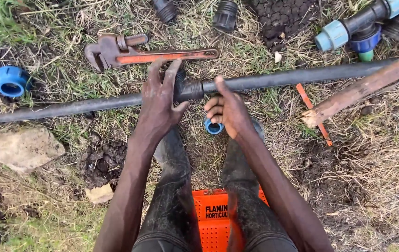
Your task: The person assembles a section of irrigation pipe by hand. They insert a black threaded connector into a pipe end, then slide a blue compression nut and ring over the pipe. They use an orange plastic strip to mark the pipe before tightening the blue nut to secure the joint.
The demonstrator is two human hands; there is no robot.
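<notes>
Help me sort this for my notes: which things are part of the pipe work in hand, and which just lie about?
In hand: long black plastic pipe; black pipe fitting; left hand; right hand; small blue ring.
Lying about: rusty red pipe wrench; blue cap; pale stone; wooden stick.

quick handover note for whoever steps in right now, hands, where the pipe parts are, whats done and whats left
Left hand: gripping the black fitting on the black pipe.
Right hand: index finger on the pipe, holding a blue ring.
Pipe lies across the grass, already entering the fitting from both sides.
Nearby: pipe wrench above the hands, blue nut far left, tee fitting top right.
Left, judging by this: blue ring and nut not yet on the joint; wrench not in hand.
</notes>
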